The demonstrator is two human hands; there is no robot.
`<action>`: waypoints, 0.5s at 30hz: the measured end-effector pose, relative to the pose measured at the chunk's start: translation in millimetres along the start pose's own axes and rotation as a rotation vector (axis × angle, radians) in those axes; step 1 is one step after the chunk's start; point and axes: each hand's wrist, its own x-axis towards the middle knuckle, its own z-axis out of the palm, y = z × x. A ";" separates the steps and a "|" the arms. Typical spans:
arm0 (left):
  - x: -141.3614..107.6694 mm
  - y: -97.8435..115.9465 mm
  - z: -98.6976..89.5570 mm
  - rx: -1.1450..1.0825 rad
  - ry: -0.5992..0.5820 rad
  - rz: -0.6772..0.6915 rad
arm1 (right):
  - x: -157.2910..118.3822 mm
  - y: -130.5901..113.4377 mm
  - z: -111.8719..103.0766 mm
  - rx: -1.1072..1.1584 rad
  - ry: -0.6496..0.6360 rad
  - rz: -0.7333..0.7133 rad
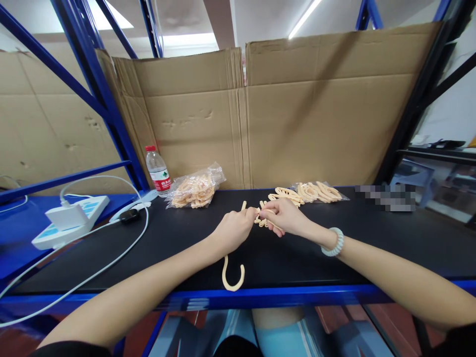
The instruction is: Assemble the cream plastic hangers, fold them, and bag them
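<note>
My left hand [234, 230] is closed around a cream plastic hanger, whose curved hook [233, 286] sticks out below the hand toward the table's front edge. A short end of the same cream colour shows above my knuckles. My right hand [285, 216] is closed too, its thumb and fingers pinching a slim cream plastic piece [275, 226] right beside my left fingertips. Whether this piece is joined to the hanger is hidden by the fingers. Several small cream parts [263, 222] lie on the black tabletop just behind and between my hands.
On the black tabletop [178, 248], a clear bag of cream parts [195, 188] and a water bottle [158, 171] stand back left. More cream pieces [320, 192] lie back right on plastic. A power strip [70, 223] with white cables is at left; cardboard [316, 114] walls the back.
</note>
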 end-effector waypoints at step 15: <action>6.6 -18.9 9.0 -0.473 0.187 -0.211 | 0.8 1.4 10.7 0.118 0.104 -0.081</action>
